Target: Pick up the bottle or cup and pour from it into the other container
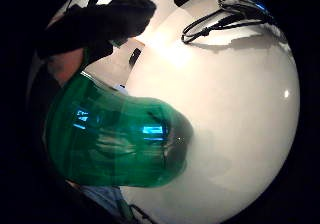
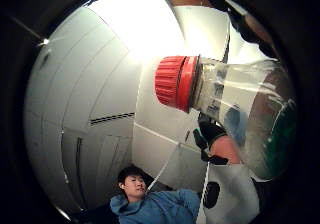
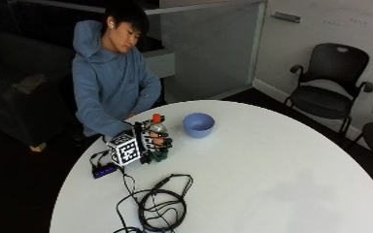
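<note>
Room: an office space with a glass partition, pale walls and a black chair [image 3: 329, 82] standing well apart from the person's side.
Surface: a round white surface [image 3: 270, 165]; it carries the task's things near the person's edge.
Bowl: a blue bowl [image 3: 198, 124] sits just beside the bottle, looking empty from here, though I cannot see its bottom.
Bottle: a green bottle [image 3: 156, 138] with a clear neck and red cap [image 2: 175, 82], upright, its base at or barely off the surface.
Hand: the gloved right hand [image 3: 153, 141] has its fingers curled round the bottle's body.
Progress: I judge the grasp made; the cap is on, so lifting, uncapping, and pouring into the bowl remain.
</note>
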A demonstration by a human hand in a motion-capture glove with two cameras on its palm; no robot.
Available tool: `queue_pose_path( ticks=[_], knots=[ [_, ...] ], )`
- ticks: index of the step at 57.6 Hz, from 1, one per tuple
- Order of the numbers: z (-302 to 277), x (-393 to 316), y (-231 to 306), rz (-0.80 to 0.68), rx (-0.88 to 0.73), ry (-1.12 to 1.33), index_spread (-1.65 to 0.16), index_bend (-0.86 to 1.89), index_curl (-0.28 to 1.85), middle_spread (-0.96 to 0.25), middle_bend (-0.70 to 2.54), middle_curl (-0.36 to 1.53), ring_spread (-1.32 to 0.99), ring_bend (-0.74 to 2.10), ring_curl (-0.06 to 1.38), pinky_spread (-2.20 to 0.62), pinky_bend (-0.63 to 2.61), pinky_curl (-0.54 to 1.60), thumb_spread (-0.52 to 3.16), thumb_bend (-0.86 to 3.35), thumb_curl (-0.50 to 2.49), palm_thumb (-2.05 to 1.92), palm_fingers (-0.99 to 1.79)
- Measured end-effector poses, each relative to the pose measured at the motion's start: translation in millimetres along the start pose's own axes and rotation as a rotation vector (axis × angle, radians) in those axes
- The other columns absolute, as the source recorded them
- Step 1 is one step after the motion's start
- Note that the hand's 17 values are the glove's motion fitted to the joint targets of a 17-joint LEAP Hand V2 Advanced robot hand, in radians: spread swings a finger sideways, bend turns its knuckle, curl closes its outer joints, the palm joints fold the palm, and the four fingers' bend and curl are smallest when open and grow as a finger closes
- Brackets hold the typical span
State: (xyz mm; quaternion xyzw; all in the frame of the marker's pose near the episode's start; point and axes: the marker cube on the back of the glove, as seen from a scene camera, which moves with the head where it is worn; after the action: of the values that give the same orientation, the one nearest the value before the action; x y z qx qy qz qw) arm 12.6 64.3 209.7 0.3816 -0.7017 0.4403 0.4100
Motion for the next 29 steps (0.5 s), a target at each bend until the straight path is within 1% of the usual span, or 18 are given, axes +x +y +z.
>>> queue_pose_path(
  ticks=[4,10,20,29],
  knots=[
    [-2.0,-2.9,-8.3,-0.003,0.024,0.003,-0.20,0.17,0.29,0.08,0.22,0.35,0.05,0.51,0.30,0.26,0.40,0.33,0.77,-0.02,0.42,0.87,0.78],
    [-1.6,-2.5,-10.2,-0.012,0.048,0.011,-0.15,0.16,0.31,0.05,0.34,0.40,-0.03,0.49,0.31,0.15,0.30,0.31,0.74,-0.01,0.47,0.93,1.05],
    [4.9,-1.7,-7.2,-0.015,0.096,0.038,-0.12,0.14,0.34,0.00,0.35,0.42,-0.10,0.51,0.36,0.05,0.27,0.33,0.64,-0.03,0.53,0.96,1.12],
    [18.5,-13.8,-11.4,-0.041,0.036,0.135,-0.11,0.14,0.34,-0.01,0.35,0.44,-0.13,0.51,0.38,0.00,0.28,0.35,0.54,-0.03,0.58,0.98,1.14]
  ],
)
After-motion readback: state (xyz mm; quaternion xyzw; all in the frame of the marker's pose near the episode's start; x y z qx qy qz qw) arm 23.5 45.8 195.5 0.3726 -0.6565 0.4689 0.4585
